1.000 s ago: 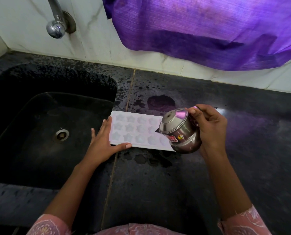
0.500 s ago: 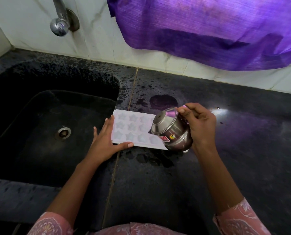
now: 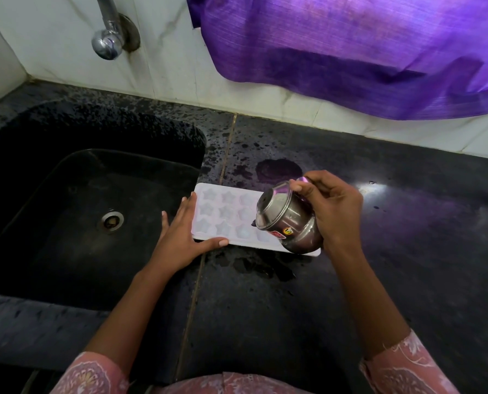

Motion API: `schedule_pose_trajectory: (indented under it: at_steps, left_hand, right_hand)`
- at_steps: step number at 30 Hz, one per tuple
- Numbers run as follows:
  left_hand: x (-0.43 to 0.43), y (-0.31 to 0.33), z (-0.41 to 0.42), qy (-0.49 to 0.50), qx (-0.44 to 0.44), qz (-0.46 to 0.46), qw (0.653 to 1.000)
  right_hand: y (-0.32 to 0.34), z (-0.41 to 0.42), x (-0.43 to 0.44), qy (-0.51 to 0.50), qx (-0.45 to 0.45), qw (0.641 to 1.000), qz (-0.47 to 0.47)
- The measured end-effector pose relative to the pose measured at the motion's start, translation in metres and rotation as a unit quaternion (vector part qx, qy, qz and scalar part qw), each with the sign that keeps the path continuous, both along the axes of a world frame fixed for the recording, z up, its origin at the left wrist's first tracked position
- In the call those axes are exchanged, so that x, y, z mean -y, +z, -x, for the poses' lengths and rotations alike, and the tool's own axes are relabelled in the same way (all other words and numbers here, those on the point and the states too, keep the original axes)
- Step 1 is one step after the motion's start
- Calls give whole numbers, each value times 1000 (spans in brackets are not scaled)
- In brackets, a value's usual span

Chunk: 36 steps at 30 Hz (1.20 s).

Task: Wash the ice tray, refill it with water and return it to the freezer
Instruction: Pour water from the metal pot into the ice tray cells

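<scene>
Two-handed work beside my black sink (image 3: 52,223): my left hand (image 3: 180,237) lies flat, fingers straight, against the left end of the white ice tray (image 3: 225,214) on the wet worktop (image 3: 265,322); my right hand (image 3: 333,206) grips a steel pot (image 3: 288,220) tilted over the tray's right end.

From the ice tray (image 3: 225,220), I read the room: the left hand (image 3: 180,240) lies flat against its 8 o'clock corner, and the tilted steel pot (image 3: 286,220), gripped by the right hand (image 3: 332,207), hangs over its 3 o'clock end. At 9 o'clock the counter (image 3: 265,322) drops into the sink (image 3: 52,194), an open well. The tap (image 3: 107,44) juts out at 11 o'clock; a purple cloth (image 3: 350,52) hangs along the wall from 12 to 2. From 4 to 6 o'clock I see open wet counter, both forearms crossing it.
</scene>
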<state>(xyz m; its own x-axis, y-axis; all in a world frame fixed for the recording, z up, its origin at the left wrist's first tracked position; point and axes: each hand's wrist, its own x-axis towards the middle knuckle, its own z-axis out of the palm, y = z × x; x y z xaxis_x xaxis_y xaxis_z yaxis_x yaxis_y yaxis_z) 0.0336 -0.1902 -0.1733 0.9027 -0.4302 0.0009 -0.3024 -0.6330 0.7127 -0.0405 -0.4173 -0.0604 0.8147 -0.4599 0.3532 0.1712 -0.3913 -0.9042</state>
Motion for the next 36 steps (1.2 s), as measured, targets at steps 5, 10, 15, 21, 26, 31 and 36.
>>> schedule_pose_trajectory:
  at_steps: [5, 10, 15, 21, 26, 31, 36]
  left_hand:
    - [-1, -1, -1, -1, 0, 0, 1000]
    - [0, -1, -1, -2, 3, -3, 1000]
    - [-1, -1, -1, -3, 1, -5, 1000]
    - [-1, -1, -1, -8, -2, -4, 1000]
    - [-1, -1, 0, -9, -2, -8, 1000]
    - [-1, -1, -1, -9, -2, -9, 1000]
    - [-1, 0, 0, -7, 0, -12, 1000]
  right_hand:
    - [4, -1, 0, 8, 8, 1000, -5]
    - [8, -2, 1, 13, 15, 1000, 5]
    - [10, -2, 2, 13, 18, 1000, 13]
    - [7, -2, -1, 15, 9, 1000, 3]
    - [3, -1, -2, 12, 2, 1000, -7]
    - [3, -3, -1, 6, 2, 998, -68]
    - [4, -7, -3, 8, 6, 994, -109]
